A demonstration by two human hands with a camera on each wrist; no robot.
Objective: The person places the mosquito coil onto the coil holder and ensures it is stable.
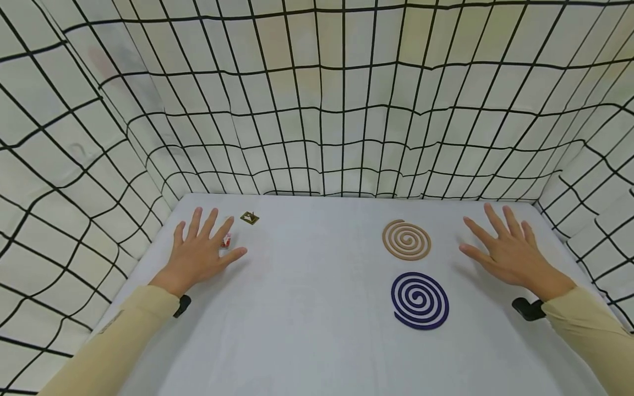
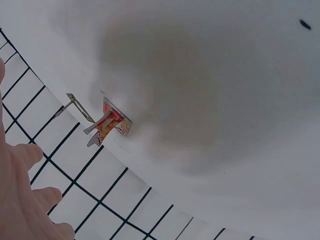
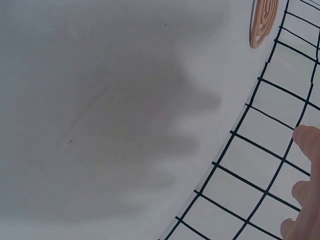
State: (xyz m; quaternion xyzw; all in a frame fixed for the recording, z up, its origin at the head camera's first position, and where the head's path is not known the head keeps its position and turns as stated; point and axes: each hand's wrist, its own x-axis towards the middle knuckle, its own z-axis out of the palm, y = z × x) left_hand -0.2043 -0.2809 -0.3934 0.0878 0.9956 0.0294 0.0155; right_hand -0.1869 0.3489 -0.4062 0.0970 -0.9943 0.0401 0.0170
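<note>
Tan sleeves (image 1: pixel 114 341) lay nearest the cam, the L one w/ a dark mark (image 1: pixel 110 322), unreadable. L hand (image 1: pixel 198 258), fingers spread wide, gripping nothing, hung by a red/yellow printed stand (image 2: pixel 112 117), print illegible; gold stand (image 1: pixel 250 220) just beyond. R hand (image 1: pixel 517 258), also spread, gripping nothing, was right of tan coil (image 1: pixel 407 238); dark-blue coil (image 1: pixel 418 297) nearer, both on white tabletop (image 1: pixel 317 308). Black netting (image 1: pixel 343 112) behind.

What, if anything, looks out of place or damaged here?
Nothing stands out. The tan coil and purple coil lie flat and apart, with no visible breaks. The small gold piece and red printed piece each have a part sticking up; I can't tell whether that's intended.
</note>
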